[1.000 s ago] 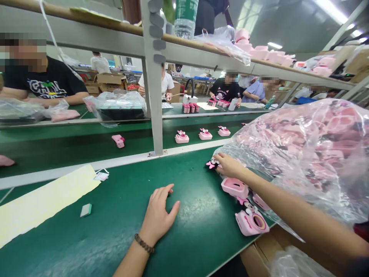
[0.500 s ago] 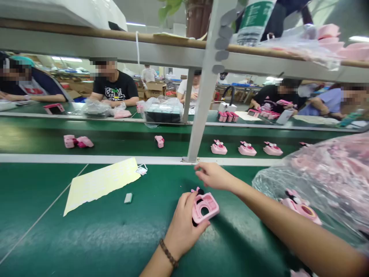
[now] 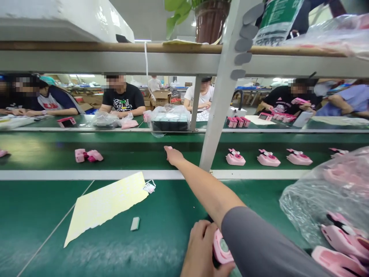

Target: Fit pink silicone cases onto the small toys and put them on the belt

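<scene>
- Chg: my R hand (image 3: 174,157) has gone from near my L hand (image 3: 198,248) to out over the white rail (image 3: 72,175), onto the far green strip (image 3: 138,156).
- R hand state: fingers bunched at a small pink piece (image 3: 170,147), only a bit of it showing. Can't tell if it's pinched or just touched; fingers mostly hidden.
- L hand state: curled round a pink shell (image 3: 221,257), thumb on the near side, fingers on the far side. Shell's at the near edge of view, low over the green counter (image 3: 161,231), partly hidden by my R arm w/ its grey sleeve (image 3: 259,238).
- Meaning, my read: hands are now split, 1 thing each, w/ the L shell on a one-hand hold & no R support. R arm crosses over it, so a bump is poss. if I pull straight back.
- Far strip, R of the post (image 3: 215,138): pink camera shells (image 3: 268,158) w/ bow tops, in a spaced row. To the L: 2 pink pieces (image 3: 88,155) touching.
- Counter, R side: clear bag (image 3: 300,200) of pink parts, loose shells (image 3: 346,238) just beside it.
- Counter, L side: yellow sheet (image 3: 106,207) w/ a small tag (image 3: 150,187) at its corner, pale block (image 3: 135,224) nearby, apart from both hands.
</scene>
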A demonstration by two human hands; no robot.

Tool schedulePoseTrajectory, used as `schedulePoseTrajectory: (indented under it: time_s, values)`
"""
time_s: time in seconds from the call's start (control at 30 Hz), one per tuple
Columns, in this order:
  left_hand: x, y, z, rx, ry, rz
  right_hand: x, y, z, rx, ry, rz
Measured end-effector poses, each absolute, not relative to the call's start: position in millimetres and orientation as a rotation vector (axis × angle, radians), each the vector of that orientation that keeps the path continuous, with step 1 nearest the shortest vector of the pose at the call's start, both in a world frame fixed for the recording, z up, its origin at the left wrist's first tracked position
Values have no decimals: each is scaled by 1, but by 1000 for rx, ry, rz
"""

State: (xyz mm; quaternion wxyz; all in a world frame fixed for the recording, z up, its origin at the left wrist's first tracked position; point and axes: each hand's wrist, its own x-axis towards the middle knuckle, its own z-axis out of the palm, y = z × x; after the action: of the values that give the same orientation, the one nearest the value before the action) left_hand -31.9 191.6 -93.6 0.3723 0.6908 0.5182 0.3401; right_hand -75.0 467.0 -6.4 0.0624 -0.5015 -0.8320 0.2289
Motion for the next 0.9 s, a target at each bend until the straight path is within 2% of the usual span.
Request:
schedulePoseTrajectory:
  time_s: [0.13, 0.23, 0.33, 0.4, 0.5, 0.67, 0.9]
  values:
    - [-34, 189, -93, 1760, 1308, 912, -48, 442, 11, -1380, -2496, 761]
    - [-38, 185, -84, 1747, 1268, 911, 9, 391, 31, -1102, -2540, 856]
    - [-40, 184, -73, 1775, 1172, 921, 90, 316, 46, -815, -2430, 1302]
    - [-42, 184, -68, 1803, 1121, 941, 140, 268, 50, -913, -2262, 1680]
    - [-43, 184, -66, 1841, 1091, 969, 190, 224, 43, -1121, -1975, 1925]
    - [-43, 183, -64, 1872, 1090, 948, 198, 224, 25, -1122, -1932, 2115]
    - [-46, 184, -62, 1941, 1120, 888, 183, 241, 18, -948, -2169, 2049]
